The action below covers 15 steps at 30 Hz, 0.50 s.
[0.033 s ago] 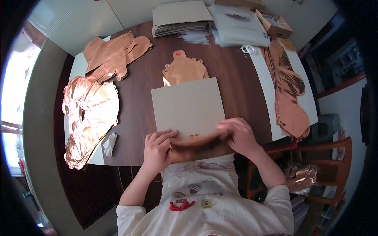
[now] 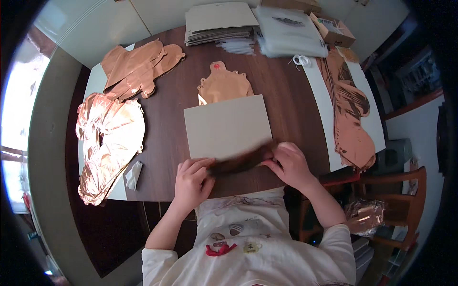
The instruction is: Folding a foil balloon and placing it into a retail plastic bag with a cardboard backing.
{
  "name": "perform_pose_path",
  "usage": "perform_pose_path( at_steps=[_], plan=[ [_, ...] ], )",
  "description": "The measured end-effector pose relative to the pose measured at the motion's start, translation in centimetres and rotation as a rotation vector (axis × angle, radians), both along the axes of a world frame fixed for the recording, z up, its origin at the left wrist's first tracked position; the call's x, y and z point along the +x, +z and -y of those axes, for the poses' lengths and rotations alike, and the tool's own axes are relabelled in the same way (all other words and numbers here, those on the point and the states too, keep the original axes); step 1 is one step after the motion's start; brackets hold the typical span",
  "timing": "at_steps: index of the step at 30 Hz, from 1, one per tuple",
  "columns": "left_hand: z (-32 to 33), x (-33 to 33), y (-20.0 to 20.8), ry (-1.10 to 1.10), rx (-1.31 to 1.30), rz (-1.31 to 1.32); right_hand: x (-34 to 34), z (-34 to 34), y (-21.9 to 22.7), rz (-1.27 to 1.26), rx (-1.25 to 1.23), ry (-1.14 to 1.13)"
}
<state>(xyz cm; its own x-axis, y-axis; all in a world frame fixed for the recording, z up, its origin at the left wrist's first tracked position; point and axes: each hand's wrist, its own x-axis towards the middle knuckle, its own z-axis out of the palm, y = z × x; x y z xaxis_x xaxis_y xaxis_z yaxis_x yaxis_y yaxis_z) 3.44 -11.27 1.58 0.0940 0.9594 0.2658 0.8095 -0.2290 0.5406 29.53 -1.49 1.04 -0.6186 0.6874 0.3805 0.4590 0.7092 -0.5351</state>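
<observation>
A beige cardboard sheet lies over the middle of a flat copper-coloured foil balloon, whose tabbed far end sticks out beyond the card. The near end of the foil, dark and smeared by motion, is raised at the card's near edge. My left hand grips its left corner with bent fingers. My right hand pinches the right corner between thumb and fingers, a little higher.
More copper foil balloons lie flat on the left: a shiny pile and a folded stack. Another foil stack lies right. Behind are stacked cards, clear plastic bags, a small carton and white string. A crumpled tissue lies front left.
The foil's near end has swung up and away from me, over the card's near edge. Both hands keep their hold, nearly in place.
</observation>
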Motion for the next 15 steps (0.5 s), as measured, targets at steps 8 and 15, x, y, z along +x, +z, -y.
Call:
perform_pose_path(
  at_steps=[8, 15],
  plan=[
    [-1.4, 1.4, -0.2, 0.153, 0.046, 0.117, -1.3, -0.9, -0.9, 0.003, -0.061, -0.082],
    [-1.8, 1.9, -0.5, 0.223, 0.012, -0.038, -1.6, -1.3, -0.5, 0.085, -0.153, -0.095]
  ],
)
